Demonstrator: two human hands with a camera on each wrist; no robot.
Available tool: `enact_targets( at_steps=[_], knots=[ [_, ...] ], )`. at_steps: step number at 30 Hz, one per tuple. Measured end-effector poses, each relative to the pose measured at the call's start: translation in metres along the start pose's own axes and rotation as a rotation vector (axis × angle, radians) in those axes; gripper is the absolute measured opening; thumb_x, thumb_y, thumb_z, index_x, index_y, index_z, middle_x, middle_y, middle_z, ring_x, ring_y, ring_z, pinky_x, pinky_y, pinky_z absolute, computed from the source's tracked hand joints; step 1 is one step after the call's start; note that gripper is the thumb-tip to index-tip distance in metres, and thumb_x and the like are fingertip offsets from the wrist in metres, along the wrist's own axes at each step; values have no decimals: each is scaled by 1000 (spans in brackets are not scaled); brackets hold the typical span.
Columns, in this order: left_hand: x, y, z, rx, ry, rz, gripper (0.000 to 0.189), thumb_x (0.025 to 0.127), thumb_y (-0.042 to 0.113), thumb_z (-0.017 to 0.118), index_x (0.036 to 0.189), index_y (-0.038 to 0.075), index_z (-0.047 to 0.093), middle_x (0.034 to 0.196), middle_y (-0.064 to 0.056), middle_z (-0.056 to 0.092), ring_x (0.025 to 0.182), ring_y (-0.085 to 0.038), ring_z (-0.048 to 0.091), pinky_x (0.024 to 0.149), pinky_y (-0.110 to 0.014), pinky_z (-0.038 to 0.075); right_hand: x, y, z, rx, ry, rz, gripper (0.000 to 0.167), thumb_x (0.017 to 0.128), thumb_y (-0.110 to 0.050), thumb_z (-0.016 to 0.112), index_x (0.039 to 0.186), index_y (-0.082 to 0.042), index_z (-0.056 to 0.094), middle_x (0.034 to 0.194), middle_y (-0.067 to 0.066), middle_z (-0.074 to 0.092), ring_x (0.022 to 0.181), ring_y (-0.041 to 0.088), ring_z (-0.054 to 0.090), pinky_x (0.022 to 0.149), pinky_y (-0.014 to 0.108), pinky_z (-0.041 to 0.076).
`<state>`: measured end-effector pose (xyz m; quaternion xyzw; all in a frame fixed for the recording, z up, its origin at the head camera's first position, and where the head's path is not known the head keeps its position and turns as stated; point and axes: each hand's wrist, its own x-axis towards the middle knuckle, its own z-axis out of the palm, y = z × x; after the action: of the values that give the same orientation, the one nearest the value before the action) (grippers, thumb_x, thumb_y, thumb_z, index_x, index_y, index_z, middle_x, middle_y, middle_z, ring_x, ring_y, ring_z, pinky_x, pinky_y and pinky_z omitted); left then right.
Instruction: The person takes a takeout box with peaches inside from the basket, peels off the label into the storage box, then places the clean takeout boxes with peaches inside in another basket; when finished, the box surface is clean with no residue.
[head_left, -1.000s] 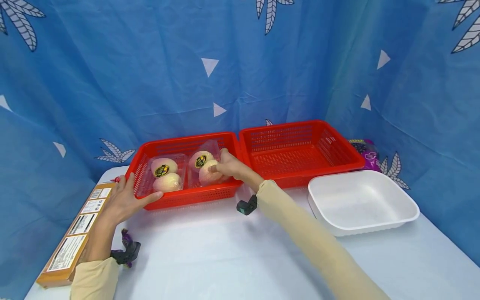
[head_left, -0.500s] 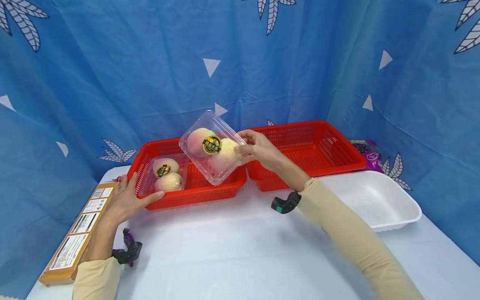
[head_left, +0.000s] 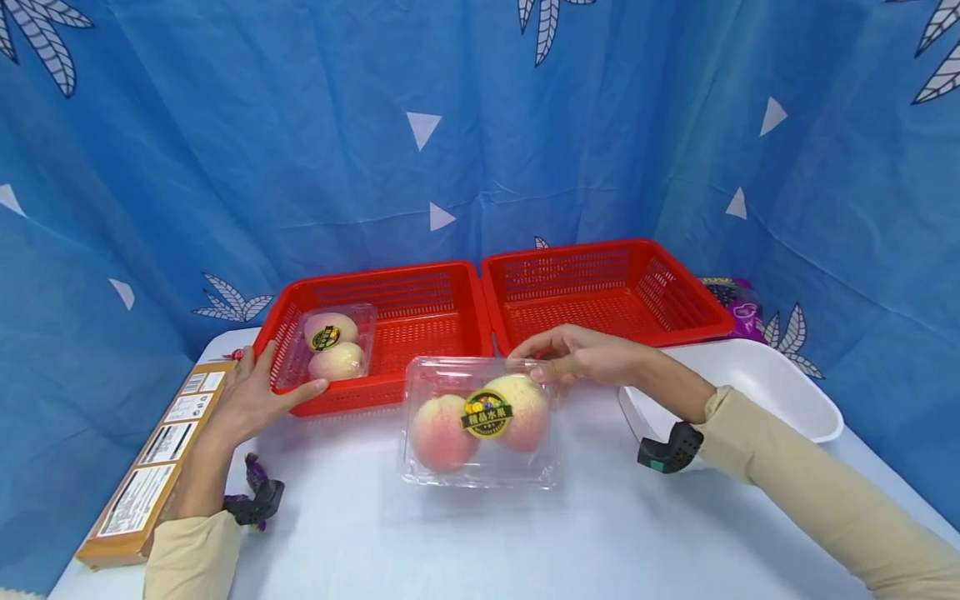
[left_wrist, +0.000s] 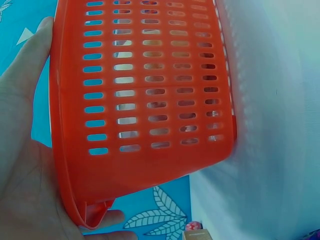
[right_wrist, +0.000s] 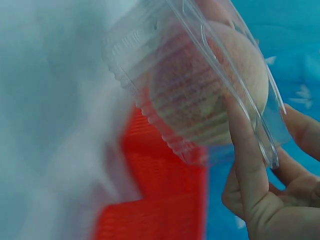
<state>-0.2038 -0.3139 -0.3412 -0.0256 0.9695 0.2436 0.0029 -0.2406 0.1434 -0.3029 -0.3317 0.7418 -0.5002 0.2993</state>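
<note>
My right hand (head_left: 600, 358) pinches the upper right corner of a clear plastic clamshell box of peaches (head_left: 480, 425), held tilted over the white table in front of the baskets. Two pink-yellow peaches and a round black label show through its lid. The right wrist view shows fingers (right_wrist: 245, 150) on the box's edge. My left hand (head_left: 247, 404) rests spread at the near left corner of the left red basket (head_left: 420, 333), thumb along its front rim; its slotted wall (left_wrist: 145, 100) fills the left wrist view. A second peach box (head_left: 335, 346) lies inside.
The right red basket (head_left: 585, 308) stands beside the left one. A white tray (head_left: 750, 383) sits at the right, partly behind my right forearm. A long labelled carton (head_left: 153, 467) lies at the left. A purple bag (head_left: 742, 321) is behind the right basket. Blue curtains surround the table.
My right hand has lifted the peach box out of the left basket and brought it right and toward me, turning it level. The left hand has stayed at the basket's corner.
</note>
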Motion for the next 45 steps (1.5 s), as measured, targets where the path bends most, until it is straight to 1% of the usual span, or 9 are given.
enact_targets(
  at_steps=[7, 16, 19, 24, 30, 33, 37, 41, 45],
  knots=[
    [0, 2, -1, -2, -3, -11, 118, 77, 71, 58, 153, 9, -7, 149, -38, -6, 133, -61, 2, 86, -75, 36, 5, 36, 6, 74, -107, 87, 43, 92, -12, 57, 134, -4, 55, 120, 12, 62, 103, 26, 59, 69, 36, 58],
    [0, 1, 0, -5, -4, -17, 119, 77, 72, 58, 153, 8, -8, 150, -37, -9, 134, -61, 1, 87, -76, 33, 14, 55, 20, -39, 83, 173, 40, 94, -10, 53, 133, -1, 55, 133, 16, 55, 113, 28, 51, 75, 37, 57],
    [1, 0, 0, 4, -3, -12, 119, 77, 72, 57, 153, 7, -8, 150, -37, -9, 134, -61, 0, 88, -77, 31, 11, 52, 23, -165, 123, 126, 38, 93, -9, 54, 131, -2, 57, 130, 17, 56, 114, 31, 52, 81, 40, 56],
    [-4, 9, -2, 63, 34, 35, 117, 77, 70, 59, 154, 9, -4, 152, -34, -4, 136, -59, -2, 89, -79, 28, 4, 37, 37, -564, 222, -15, 32, 92, -9, 60, 123, -2, 62, 118, 13, 64, 107, 26, 59, 88, 39, 53],
    [-26, 63, -2, 96, 99, 254, 100, 80, 60, 65, 154, 10, 19, 154, -25, 17, 137, -51, 18, 95, -75, 29, 2, 21, 58, -820, 257, -42, 35, 87, -19, 68, 122, -15, 66, 115, 0, 62, 107, 14, 53, 87, 33, 51],
    [-40, 94, 11, 10, 18, 384, 88, 81, 57, 67, 150, 15, 32, 151, -16, 34, 134, -41, 34, 97, -66, 38, 2, 19, 62, -819, 205, -77, 36, 85, -18, 68, 121, -19, 67, 113, -5, 60, 104, 10, 49, 83, 27, 50],
    [-51, 123, 39, -57, -196, 464, 79, 78, 57, 70, 144, 21, 44, 143, -4, 48, 129, -29, 46, 98, -57, 43, 1, 17, 64, -825, 172, -113, 32, 84, -13, 69, 115, -18, 69, 107, -8, 61, 98, 10, 49, 79, 24, 48],
    [-48, 131, 67, -44, -351, 483, 80, 77, 57, 72, 143, 20, 46, 142, -1, 48, 130, -26, 43, 102, -55, 41, 0, 18, 64, -864, 178, -137, 27, 85, -17, 72, 113, -15, 71, 110, -5, 64, 101, 11, 53, 82, 24, 50],
    [-41, 128, 84, -60, -384, 487, 85, 75, 58, 73, 145, 22, 43, 143, -1, 45, 132, -26, 40, 104, -56, 38, 1, 22, 64, -915, 196, -210, 26, 86, -20, 73, 112, -15, 72, 111, -4, 67, 101, 10, 56, 84, 24, 50]
  ],
)
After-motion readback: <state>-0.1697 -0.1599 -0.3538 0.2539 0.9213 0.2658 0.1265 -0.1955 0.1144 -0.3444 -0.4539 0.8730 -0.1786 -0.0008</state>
